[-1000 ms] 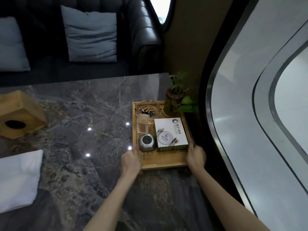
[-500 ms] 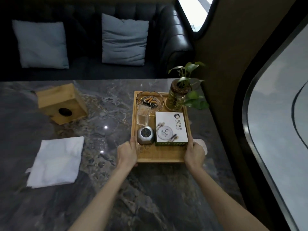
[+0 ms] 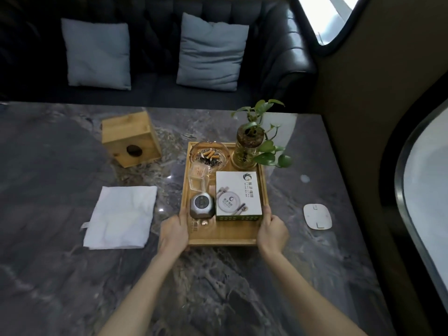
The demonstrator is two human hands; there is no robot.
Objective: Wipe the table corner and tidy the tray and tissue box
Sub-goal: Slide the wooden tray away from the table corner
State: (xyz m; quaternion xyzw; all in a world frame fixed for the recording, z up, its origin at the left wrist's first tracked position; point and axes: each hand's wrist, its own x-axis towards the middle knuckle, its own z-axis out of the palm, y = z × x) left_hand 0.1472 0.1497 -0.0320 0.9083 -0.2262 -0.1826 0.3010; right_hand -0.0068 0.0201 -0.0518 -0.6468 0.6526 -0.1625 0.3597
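On the dark marble table, the wooden tray sits right of centre, well in from the far right corner. Left of it lies a folded white cloth, flat and apart from the tray. Farther left and back, the wooden tissue box rests tipped, its round hole facing near. To the right of the tray, a small white square pad lies on the bare stone, and a pale spot shows beyond it. Past the far edge stands a black sofa with two grey cushions.

Inside the tray: a glass ashtray with cigarette butts at the far left, a plant in a glass vase at the far right with leaves hanging over the rim, a clear small box in the middle left, a grey metal lump near left, and a white printed box near right.

The left hand clasps the tray's near left rim, thumb over the edge; the right hand clasps the near right rim likewise
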